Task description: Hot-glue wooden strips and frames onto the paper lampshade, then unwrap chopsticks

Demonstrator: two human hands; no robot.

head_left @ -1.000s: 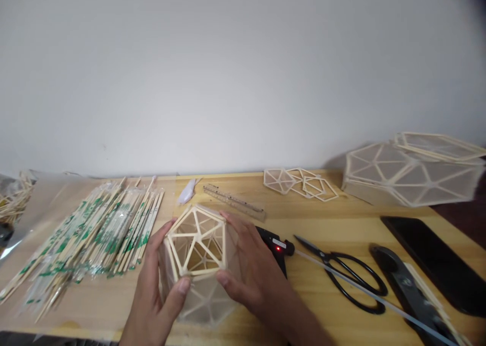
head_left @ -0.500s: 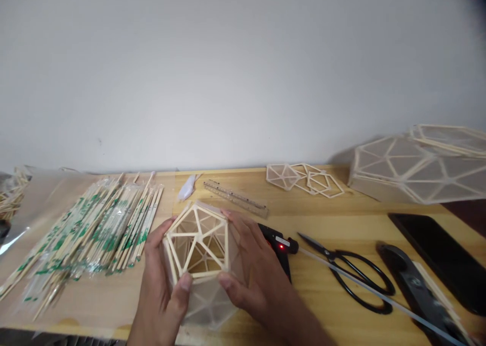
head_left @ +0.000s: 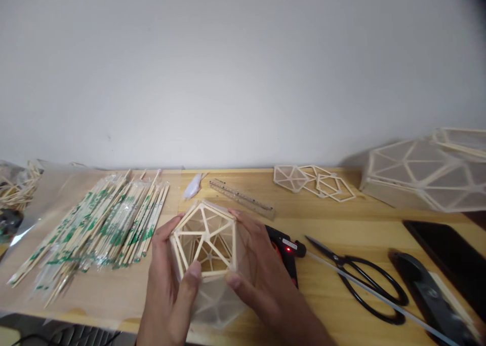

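Between both hands, over the table's near edge, is a lantern-like frame (head_left: 207, 233) of thin wooden sticks with pale translucent sheet on its sides. Its pentagonal end, braced by sticks meeting at the middle, faces me, and I can see into the hollow inside. My left hand (head_left: 167, 280) wraps its left side, thumb on the lower left corner of the pentagon. My right hand (head_left: 261, 270) grips the other side, its thumb on the lower right corner. Behind my right hand lies a black glue gun (head_left: 286, 247) with a lit red light, partly hidden.
Paper-wrapped chopsticks (head_left: 110, 219) lie on a clear sheet at left. Further back are a clear ruler (head_left: 243, 198), a small white pouch-like item (head_left: 193, 186) and flat stick frames (head_left: 315, 181). Rightward are black scissors (head_left: 357, 270), a phone (head_left: 448, 255) and a large covered stick structure (head_left: 421, 174).
The view has shifted slightly, so the table's things appear further right. Both hands keep hold of the stick frame; my left thumb has moved a little up along the pentagon's lower left corner.
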